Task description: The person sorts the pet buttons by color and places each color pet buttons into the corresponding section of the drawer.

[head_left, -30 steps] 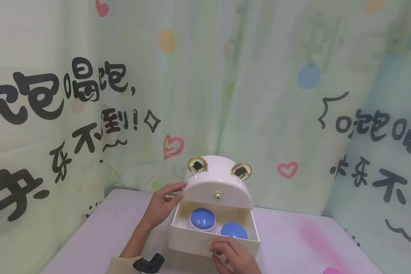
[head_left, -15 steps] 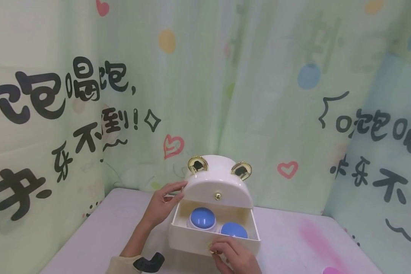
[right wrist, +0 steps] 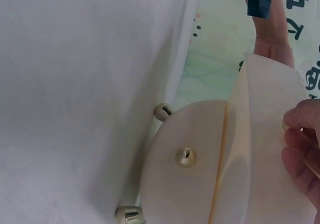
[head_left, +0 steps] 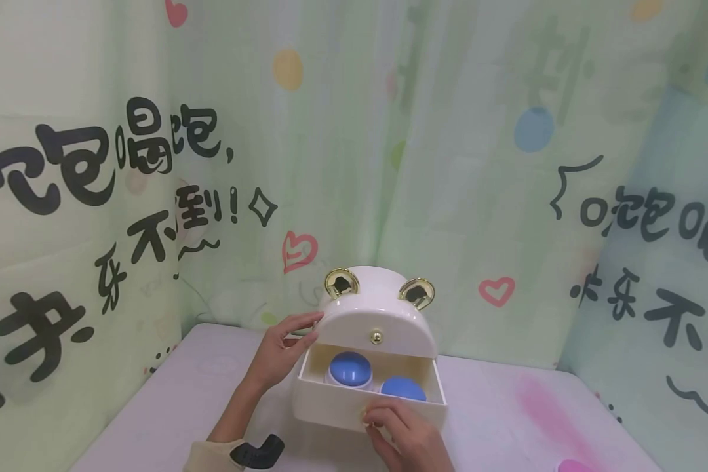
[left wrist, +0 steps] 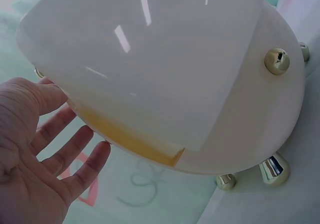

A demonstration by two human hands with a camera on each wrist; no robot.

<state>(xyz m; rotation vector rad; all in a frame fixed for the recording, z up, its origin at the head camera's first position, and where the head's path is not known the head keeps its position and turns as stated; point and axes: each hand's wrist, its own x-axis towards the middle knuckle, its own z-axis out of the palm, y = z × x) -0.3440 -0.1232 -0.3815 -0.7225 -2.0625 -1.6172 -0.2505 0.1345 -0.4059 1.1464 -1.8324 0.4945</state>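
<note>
A glossy white box [head_left: 370, 321] with two gold-rimmed, ear-like rings on its top stands on the table, its drawer [head_left: 324, 401] pulled out toward me. Inside the drawer sit two round blue-topped containers [head_left: 351, 368], one behind the front wall and partly hidden. My left hand [head_left: 278, 354] touches the box's upper left side with fairly straight fingers [left wrist: 92, 166]; in the left wrist view they lie along its curved edge. My right hand [head_left: 410, 436] pinches the small gold drawer knob [right wrist: 285, 125] between thumb and fingers.
Gold feet [right wrist: 130, 215] hold the box above the white tabletop [head_left: 478, 426]. A pink object [head_left: 573, 466] shows at the bottom right edge. Pale green printed curtains [head_left: 448, 164] enclose the table at the back and sides. A black band [head_left: 258, 452] is on the left forearm.
The drawer front and the blue-topped containers have shifted slightly up and toward the box, with my right hand moving along. My left hand stays at the box's side.
</note>
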